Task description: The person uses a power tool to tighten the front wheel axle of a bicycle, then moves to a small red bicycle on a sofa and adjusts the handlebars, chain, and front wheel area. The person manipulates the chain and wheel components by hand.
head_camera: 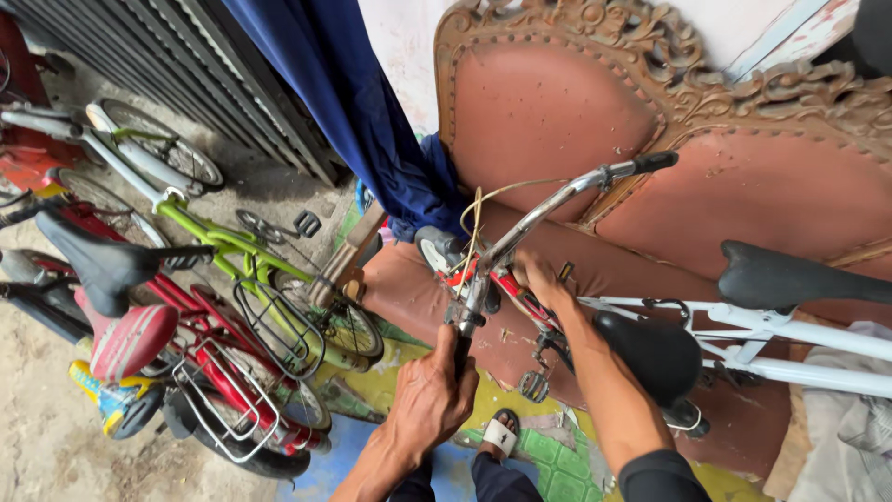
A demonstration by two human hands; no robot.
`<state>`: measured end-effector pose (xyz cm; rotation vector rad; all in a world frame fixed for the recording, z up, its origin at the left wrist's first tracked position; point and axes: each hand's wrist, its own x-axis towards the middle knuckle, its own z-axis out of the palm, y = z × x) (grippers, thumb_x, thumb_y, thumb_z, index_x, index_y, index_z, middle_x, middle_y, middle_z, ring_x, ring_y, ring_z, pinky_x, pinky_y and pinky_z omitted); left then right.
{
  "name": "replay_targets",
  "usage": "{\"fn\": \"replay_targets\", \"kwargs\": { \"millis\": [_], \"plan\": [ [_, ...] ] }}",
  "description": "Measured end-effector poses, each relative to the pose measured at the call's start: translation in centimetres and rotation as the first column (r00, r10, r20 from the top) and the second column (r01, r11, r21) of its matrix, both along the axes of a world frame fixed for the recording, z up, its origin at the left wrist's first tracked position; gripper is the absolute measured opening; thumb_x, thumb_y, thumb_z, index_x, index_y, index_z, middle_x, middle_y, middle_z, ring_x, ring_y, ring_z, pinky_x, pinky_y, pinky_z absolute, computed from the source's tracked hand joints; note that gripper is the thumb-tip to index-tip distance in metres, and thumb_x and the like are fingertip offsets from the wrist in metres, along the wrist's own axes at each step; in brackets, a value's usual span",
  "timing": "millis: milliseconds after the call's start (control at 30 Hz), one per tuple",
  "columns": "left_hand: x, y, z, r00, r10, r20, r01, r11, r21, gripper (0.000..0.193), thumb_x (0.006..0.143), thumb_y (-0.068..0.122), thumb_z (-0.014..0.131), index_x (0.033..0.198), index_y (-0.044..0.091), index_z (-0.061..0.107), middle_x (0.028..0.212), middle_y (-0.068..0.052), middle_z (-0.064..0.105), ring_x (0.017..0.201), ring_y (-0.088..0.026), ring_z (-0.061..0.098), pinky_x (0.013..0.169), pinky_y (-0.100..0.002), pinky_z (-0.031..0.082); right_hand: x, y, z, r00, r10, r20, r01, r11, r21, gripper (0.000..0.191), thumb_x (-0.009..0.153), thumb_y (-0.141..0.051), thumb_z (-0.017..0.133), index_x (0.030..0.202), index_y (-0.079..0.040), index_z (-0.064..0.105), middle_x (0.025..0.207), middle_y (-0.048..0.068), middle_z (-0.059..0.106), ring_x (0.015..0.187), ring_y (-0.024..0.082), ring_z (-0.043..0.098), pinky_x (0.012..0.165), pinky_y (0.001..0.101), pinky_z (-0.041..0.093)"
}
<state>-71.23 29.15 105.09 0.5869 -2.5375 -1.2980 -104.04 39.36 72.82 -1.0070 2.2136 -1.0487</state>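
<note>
Mid-adjustment, I'd say: left hand (429, 395) w/ grip closed round the near black end of the curved chrome handlebar (539, 216), right hand (542, 276) closed on the red bike frame (514, 290) against the worn brown sofa's (557, 102) front edge; next move likely needs firm counter-hold.

We note a small bicycle (520, 279) with red frame, leaning against the sofa. Its chrome handlebar (548, 209) is tilted steeply, one black grip (655, 162) raised upper right (the other is enclosed in a fist). Its black saddle (655, 353) sits lower right.
</note>
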Motion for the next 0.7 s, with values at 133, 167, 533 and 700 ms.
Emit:
{"fn": "replay_targets", "kwargs": {
  "millis": [133, 167, 533, 700],
  "plan": [
    [-0.1, 0.4, -0.1, 1.000, 0.011, 0.029, -0.011, 1.000, 0.026, 0.028, 0.090, 0.013, 0.063, 0.108, 0.004, 0.044, 0.067, -0.024, 0.062, 0.062, -0.048, 0.062, 0.055, -0.055, 0.046, -0.6, -2.9, 0.5, 0.992, 0.074, -0.106, -0.084, 0.992, -0.095, 0.025, 0.085, -0.005, 0.050, 0.102, 0.000, 0.068, 0.100, 0.017, 0.068, 0.094, 0.029, 0.060, 0.086, 0.0403, 0.051],
    [-0.2, 0.5, -0.1, 0.999, 0.012, 0.035, -0.013, 1.000, 0.014, 0.028, 0.091, 0.014, 0.064, 0.107, 0.003, 0.044, 0.067, -0.024, 0.062, 0.062, -0.048, 0.061, 0.055, -0.055, 0.045, -0.9, -3.1, 0.5, 0.994, 0.086, -0.069, -0.086, 0.996, -0.004, 0.025, 0.086, -0.006, 0.050, 0.103, 0.000, 0.068, 0.101, 0.017, 0.068, 0.095, 0.029, 0.061, 0.086, 0.0398, 0.051],
    [1.0, 0.2, 0.1, 1.000, 0.013, 0.010, -0.013, 1.000, 0.007, 0.027, 0.092, 0.014, 0.063, 0.107, 0.003, 0.043, 0.065, -0.023, 0.061, 0.059, -0.048, 0.060, 0.053, -0.054, 0.045, -3.5, -7.5, 3.3, 0.998, 0.007, -0.067, 0.022, 0.901, 0.434, 0.026, 0.091, -0.016, 0.056, 0.109, -0.003, 0.069, 0.113, 0.013, 0.070, 0.102, 0.021, 0.063, 0.092, 0.0334, 0.051],
    [1.1, 0.1, -0.1, 0.999, 0.031, -0.012, -0.031, 1.000, 0.004, 0.025, 0.093, 0.014, 0.062, 0.105, 0.003, 0.043, 0.064, -0.023, 0.060, 0.059, -0.047, 0.059, 0.053, -0.054, 0.044, -1.9, -8.8, 2.9, 0.881, 0.208, 0.426, -0.143, 0.973, -0.181, 0.027, 0.093, -0.021, 0.058, 0.112, -0.004, 0.070, 0.118, 0.011, 0.071, 0.105, 0.018, 0.065, 0.094, 0.0305, 0.051]
  ]
}}
